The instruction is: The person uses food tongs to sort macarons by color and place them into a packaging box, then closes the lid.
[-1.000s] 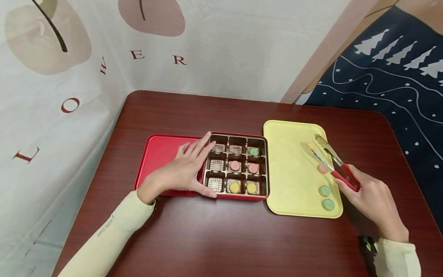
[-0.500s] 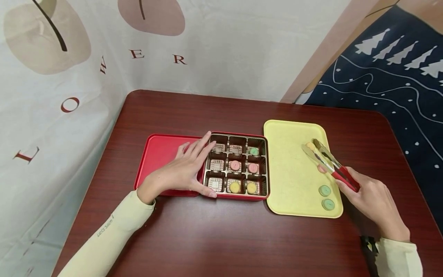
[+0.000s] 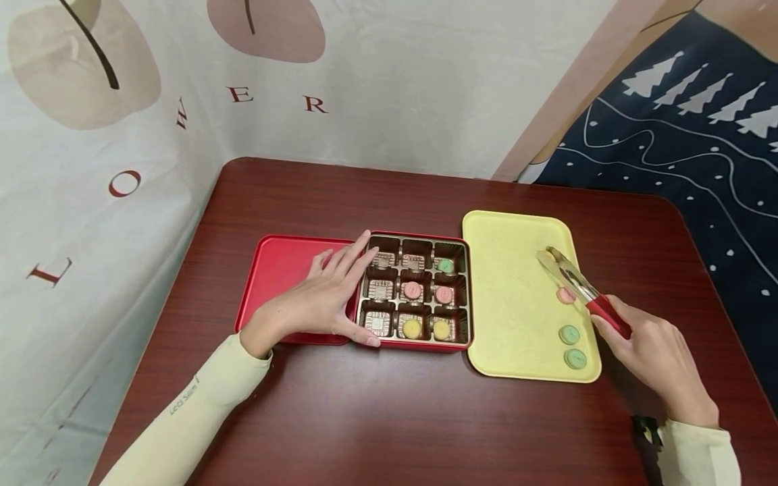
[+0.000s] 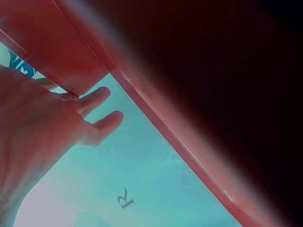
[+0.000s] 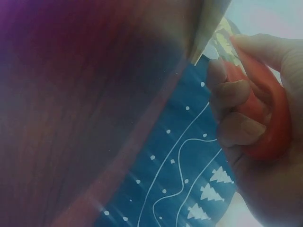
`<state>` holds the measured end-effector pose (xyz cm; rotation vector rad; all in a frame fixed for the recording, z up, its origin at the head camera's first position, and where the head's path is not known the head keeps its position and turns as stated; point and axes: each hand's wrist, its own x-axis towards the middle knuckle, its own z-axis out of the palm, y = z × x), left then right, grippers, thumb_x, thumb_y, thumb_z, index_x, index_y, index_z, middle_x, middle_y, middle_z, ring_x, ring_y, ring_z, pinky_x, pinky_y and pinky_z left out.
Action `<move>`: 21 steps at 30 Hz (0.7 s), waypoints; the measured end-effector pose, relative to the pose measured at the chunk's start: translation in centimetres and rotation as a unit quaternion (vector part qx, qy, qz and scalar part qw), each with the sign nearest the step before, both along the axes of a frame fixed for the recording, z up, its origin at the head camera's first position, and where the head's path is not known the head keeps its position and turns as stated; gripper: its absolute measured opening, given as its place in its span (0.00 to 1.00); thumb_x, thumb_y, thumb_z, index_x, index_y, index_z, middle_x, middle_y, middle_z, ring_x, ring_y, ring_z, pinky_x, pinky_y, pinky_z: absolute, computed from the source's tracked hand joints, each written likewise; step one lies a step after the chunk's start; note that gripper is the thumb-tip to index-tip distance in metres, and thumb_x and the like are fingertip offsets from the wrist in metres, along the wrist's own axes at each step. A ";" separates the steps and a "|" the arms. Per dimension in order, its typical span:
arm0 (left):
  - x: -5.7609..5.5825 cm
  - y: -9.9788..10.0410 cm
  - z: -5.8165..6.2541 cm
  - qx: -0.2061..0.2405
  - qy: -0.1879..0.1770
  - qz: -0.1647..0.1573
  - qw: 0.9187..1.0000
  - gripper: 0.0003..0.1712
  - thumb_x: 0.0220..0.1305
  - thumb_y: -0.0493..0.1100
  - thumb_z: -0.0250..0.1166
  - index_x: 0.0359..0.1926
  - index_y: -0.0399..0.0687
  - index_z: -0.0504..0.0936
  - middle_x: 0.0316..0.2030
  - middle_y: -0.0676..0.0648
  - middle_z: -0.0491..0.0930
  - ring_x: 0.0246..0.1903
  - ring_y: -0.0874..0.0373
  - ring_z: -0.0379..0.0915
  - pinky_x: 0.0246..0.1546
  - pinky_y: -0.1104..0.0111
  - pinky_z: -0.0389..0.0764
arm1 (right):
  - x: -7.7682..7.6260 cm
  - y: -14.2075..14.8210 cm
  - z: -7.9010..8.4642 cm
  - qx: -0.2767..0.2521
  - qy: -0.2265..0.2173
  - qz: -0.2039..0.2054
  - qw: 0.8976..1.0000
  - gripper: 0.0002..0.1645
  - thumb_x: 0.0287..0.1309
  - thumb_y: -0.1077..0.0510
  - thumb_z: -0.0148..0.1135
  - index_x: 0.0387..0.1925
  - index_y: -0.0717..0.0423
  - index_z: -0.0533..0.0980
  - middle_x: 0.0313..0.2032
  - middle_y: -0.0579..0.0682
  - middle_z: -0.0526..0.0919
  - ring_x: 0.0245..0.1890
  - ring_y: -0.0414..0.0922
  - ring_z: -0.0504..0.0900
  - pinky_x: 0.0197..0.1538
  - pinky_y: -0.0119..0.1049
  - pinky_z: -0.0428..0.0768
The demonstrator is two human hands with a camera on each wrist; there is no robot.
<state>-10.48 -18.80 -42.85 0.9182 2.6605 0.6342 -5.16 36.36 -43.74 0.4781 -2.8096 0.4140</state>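
Observation:
My right hand grips red-handled metal tongs over the yellow tray. The tong arms are squeezed close together, and their tips cover the spot of a yellow macaron-like sweet, now hidden. A pink sweet lies under the tongs, with two green sweets nearer the front. With fingers spread, my left hand rests along the left side of a red box, thumb at its front corner. Inside the divided box, a green sweet, two pink sweets and two yellow sweets sit in separate compartments.
A red lid lies left of the box, partly under my left hand and forearm. The yellow tray stands right against the box. Everything is on a dark wooden table, with printed cloth hanging behind.
The tong arms have come together around the yellow sweet, which has gone from sight between their tips. My left hand and the box have stayed in place.

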 end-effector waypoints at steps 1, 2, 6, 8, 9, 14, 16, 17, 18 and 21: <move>0.0 0.0 0.0 -0.001 0.001 0.000 1.000 0.89 0.45 0.84 0.77 0.89 0.42 0.39 0.87 0.41 0.26 0.84 0.40 0.40 0.76 0.35 0.43 | 0.0 0.0 0.0 0.000 0.001 0.000 1.000 0.28 0.57 0.64 0.79 0.59 0.66 0.83 0.24 0.56 0.82 0.19 0.46 0.67 0.21 0.43 0.65; 0.0 0.0 0.0 -0.001 0.001 -0.001 1.000 0.89 0.45 0.84 0.77 0.89 0.42 0.39 0.87 0.40 0.26 0.84 0.40 0.40 0.76 0.35 0.43 | 0.0 -0.1 0.0 -0.001 0.003 0.002 1.000 0.28 0.57 0.64 0.79 0.59 0.66 0.83 0.24 0.56 0.82 0.19 0.46 0.68 0.20 0.44 0.66; 0.0 0.0 0.0 -0.003 0.001 -0.002 1.000 0.90 0.44 0.84 0.78 0.89 0.41 0.39 0.87 0.41 0.25 0.84 0.40 0.40 0.77 0.35 0.44 | 0.2 0.0 -0.1 -0.005 0.012 0.007 1.000 0.26 0.59 0.64 0.77 0.58 0.65 0.83 0.28 0.63 0.86 0.18 0.51 0.73 0.20 0.52 0.69; 0.0 0.0 0.0 -0.003 0.002 -0.002 1.000 0.90 0.45 0.84 0.78 0.89 0.41 0.39 0.87 0.40 0.24 0.84 0.40 0.40 0.76 0.35 0.44 | 0.3 0.0 0.0 -0.007 0.016 0.008 1.000 0.25 0.59 0.64 0.77 0.58 0.64 0.83 0.30 0.64 0.87 0.18 0.53 0.75 0.20 0.55 0.70; 0.0 0.0 0.0 -0.003 0.002 -0.002 1.000 0.90 0.45 0.84 0.77 0.89 0.41 0.39 0.87 0.41 0.24 0.84 0.40 0.40 0.76 0.35 0.44 | 0.4 0.1 0.0 -0.007 0.017 0.007 1.000 0.25 0.60 0.64 0.76 0.58 0.64 0.84 0.30 0.65 0.87 0.18 0.54 0.75 0.20 0.55 0.70; -0.1 0.0 0.0 -0.003 0.000 -0.002 1.000 0.89 0.45 0.84 0.77 0.89 0.42 0.39 0.87 0.40 0.24 0.83 0.39 0.41 0.76 0.34 0.44 | 0.5 0.3 0.1 -0.011 0.015 0.004 1.000 0.24 0.62 0.64 0.75 0.60 0.64 0.83 0.32 0.66 0.87 0.19 0.56 0.76 0.20 0.58 0.71; -0.1 0.0 0.0 -0.003 -0.002 -0.002 1.000 0.89 0.45 0.84 0.77 0.89 0.42 0.39 0.87 0.40 0.24 0.83 0.39 0.41 0.76 0.35 0.44 | 0.6 0.4 0.1 -0.013 0.014 0.005 1.000 0.24 0.62 0.64 0.75 0.60 0.63 0.84 0.33 0.66 0.88 0.19 0.57 0.78 0.21 0.59 0.72; 0.0 0.0 0.0 -0.002 -0.002 -0.002 1.000 0.89 0.46 0.84 0.77 0.89 0.42 0.39 0.87 0.40 0.24 0.83 0.39 0.41 0.76 0.35 0.44 | 0.6 0.4 0.2 -0.014 0.013 0.004 1.000 0.24 0.63 0.64 0.75 0.60 0.63 0.84 0.34 0.67 0.88 0.19 0.58 0.78 0.21 0.60 0.72; 0.0 0.0 0.0 -0.002 -0.003 -0.002 1.000 0.89 0.46 0.84 0.77 0.89 0.42 0.39 0.87 0.40 0.24 0.83 0.39 0.41 0.76 0.34 0.44 | 0.7 0.4 0.2 -0.015 0.014 0.005 1.000 0.24 0.62 0.64 0.75 0.60 0.63 0.84 0.34 0.67 0.88 0.20 0.59 0.79 0.21 0.60 0.72; 0.0 -0.1 0.0 0.000 -0.004 -0.002 1.000 0.89 0.46 0.83 0.78 0.89 0.42 0.38 0.87 0.40 0.24 0.83 0.39 0.41 0.76 0.34 0.43 | 0.7 0.4 0.3 -0.019 0.020 0.009 1.000 0.24 0.62 0.64 0.75 0.59 0.64 0.84 0.36 0.68 0.89 0.21 0.61 0.80 0.22 0.62 0.73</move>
